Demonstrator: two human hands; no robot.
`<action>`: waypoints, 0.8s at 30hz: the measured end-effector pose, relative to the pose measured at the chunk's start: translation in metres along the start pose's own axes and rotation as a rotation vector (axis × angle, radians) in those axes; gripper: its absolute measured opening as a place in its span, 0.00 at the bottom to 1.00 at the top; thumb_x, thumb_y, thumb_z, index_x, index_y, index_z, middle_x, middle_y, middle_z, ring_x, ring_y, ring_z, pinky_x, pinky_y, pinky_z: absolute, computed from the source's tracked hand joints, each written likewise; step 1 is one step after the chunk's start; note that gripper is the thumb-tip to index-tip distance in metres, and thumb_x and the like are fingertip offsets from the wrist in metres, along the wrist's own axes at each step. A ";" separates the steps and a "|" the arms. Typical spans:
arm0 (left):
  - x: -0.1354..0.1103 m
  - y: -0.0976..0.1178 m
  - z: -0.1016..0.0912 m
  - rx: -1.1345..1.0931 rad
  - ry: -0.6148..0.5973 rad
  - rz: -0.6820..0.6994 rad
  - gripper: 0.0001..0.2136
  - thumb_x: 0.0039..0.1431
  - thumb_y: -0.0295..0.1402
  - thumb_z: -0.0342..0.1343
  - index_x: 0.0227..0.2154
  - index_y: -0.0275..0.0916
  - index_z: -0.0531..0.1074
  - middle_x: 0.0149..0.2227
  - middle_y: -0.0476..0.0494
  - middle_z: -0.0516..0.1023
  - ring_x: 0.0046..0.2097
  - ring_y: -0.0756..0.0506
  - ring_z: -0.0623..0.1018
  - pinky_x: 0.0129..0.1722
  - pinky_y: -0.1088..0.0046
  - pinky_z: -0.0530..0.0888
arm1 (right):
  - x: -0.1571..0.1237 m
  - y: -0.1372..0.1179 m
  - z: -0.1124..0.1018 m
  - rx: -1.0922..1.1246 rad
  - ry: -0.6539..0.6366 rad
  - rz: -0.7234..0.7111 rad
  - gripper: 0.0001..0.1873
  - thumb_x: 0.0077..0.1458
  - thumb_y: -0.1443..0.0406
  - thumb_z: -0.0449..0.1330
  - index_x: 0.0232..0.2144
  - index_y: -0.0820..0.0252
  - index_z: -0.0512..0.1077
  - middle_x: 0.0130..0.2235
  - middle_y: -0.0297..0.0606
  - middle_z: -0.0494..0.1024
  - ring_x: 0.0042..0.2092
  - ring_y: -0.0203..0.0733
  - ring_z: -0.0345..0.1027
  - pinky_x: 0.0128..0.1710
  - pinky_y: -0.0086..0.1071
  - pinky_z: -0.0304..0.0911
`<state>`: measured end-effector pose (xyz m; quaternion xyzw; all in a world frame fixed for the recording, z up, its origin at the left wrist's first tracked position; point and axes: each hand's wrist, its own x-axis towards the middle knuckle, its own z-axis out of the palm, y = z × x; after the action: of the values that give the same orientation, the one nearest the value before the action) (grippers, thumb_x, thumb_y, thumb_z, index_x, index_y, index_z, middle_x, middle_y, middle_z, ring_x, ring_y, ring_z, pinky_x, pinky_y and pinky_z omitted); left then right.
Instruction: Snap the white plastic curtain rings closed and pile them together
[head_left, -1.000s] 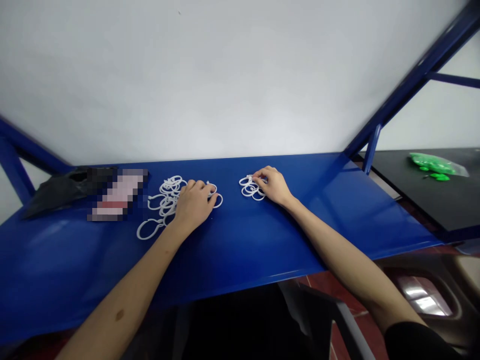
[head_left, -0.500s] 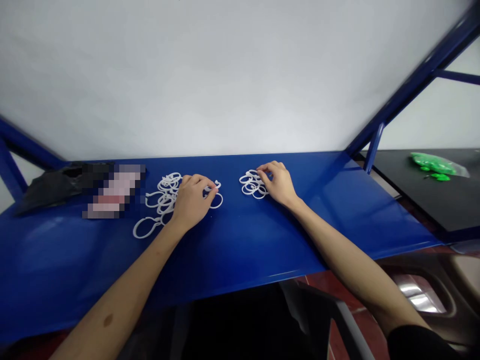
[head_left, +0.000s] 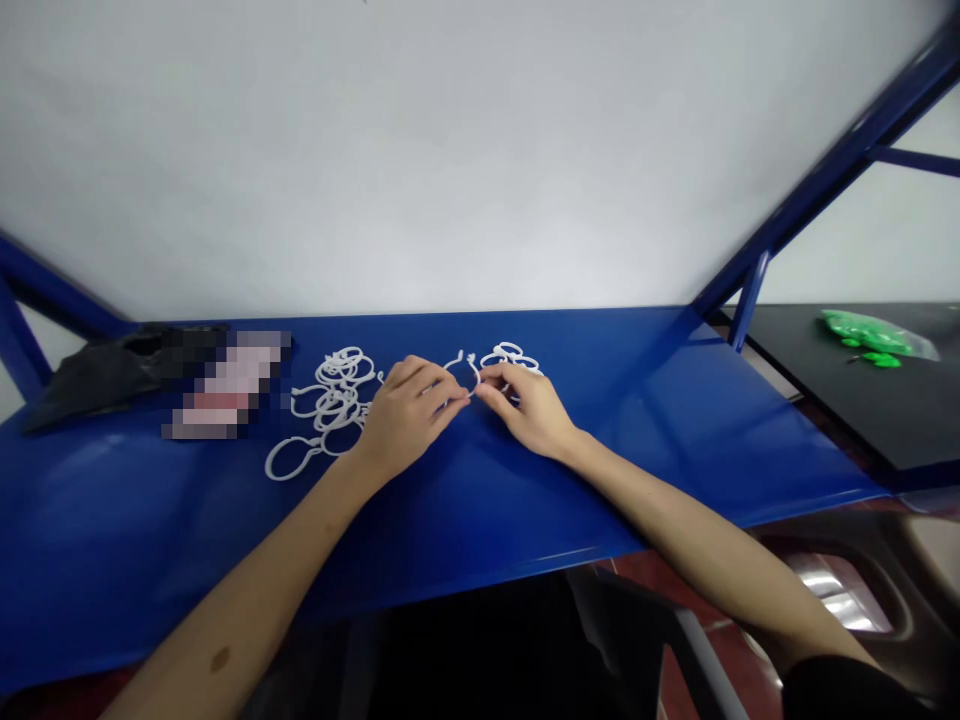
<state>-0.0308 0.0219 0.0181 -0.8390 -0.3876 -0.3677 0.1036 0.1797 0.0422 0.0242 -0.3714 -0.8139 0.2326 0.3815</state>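
Observation:
My left hand (head_left: 409, 412) and my right hand (head_left: 525, 408) meet over the middle of a blue shelf (head_left: 480, 480). Both pinch one white plastic ring (head_left: 461, 368), which stands just above their fingertips with its ends apart. A loose pile of white rings (head_left: 330, 400) lies to the left of my left hand. A smaller cluster of white rings (head_left: 514, 357) lies just behind my right hand.
A black bag (head_left: 97, 375) and a blurred pinkish item (head_left: 225, 385) lie at the shelf's back left. Blue frame bars (head_left: 825, 170) rise at the right. A dark table (head_left: 862, 390) to the right carries a green plastic bag (head_left: 870, 330). A chair (head_left: 660, 640) sits below the shelf's front edge.
My left hand lifted a ring from near the left pile and moved right. My right hand left the small cluster and came left to pinch the same ring.

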 end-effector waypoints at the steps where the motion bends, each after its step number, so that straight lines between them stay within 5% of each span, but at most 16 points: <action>1: 0.000 0.003 0.001 0.010 -0.017 0.035 0.03 0.64 0.30 0.58 0.34 0.42 0.75 0.36 0.46 0.79 0.42 0.43 0.74 0.45 0.62 0.72 | -0.001 -0.002 0.002 0.031 -0.008 0.011 0.10 0.67 0.59 0.56 0.42 0.58 0.73 0.35 0.35 0.79 0.35 0.37 0.72 0.38 0.32 0.65; 7: 0.000 0.015 0.005 -0.027 -0.028 0.128 0.04 0.65 0.29 0.57 0.35 0.41 0.75 0.38 0.46 0.80 0.40 0.46 0.76 0.45 0.65 0.74 | -0.004 -0.001 0.006 0.184 0.027 0.055 0.08 0.66 0.61 0.56 0.39 0.58 0.73 0.33 0.34 0.79 0.33 0.36 0.73 0.37 0.30 0.66; 12: -0.001 0.015 0.005 -0.116 0.114 -0.175 0.04 0.65 0.34 0.57 0.37 0.40 0.72 0.30 0.51 0.78 0.28 0.52 0.75 0.33 0.74 0.72 | -0.005 0.004 0.004 0.121 0.060 0.014 0.10 0.65 0.59 0.59 0.42 0.58 0.76 0.34 0.35 0.80 0.34 0.37 0.72 0.38 0.31 0.66; 15: 0.001 0.011 0.004 -0.175 0.092 -0.298 0.05 0.65 0.36 0.58 0.36 0.40 0.73 0.30 0.52 0.77 0.24 0.53 0.72 0.28 0.76 0.70 | -0.005 0.005 0.002 0.112 0.029 -0.056 0.10 0.64 0.58 0.61 0.41 0.57 0.77 0.37 0.37 0.81 0.36 0.37 0.72 0.39 0.32 0.66; 24: 0.001 0.009 -0.002 -0.310 -0.056 -0.182 0.09 0.67 0.28 0.53 0.31 0.40 0.75 0.33 0.50 0.79 0.33 0.51 0.78 0.34 0.76 0.73 | -0.009 0.006 0.003 0.490 -0.165 0.126 0.14 0.62 0.55 0.62 0.39 0.59 0.80 0.31 0.34 0.78 0.28 0.33 0.68 0.30 0.30 0.65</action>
<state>-0.0252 0.0157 0.0205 -0.8162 -0.4034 -0.4075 -0.0715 0.1836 0.0386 0.0142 -0.2979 -0.7370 0.4754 0.3771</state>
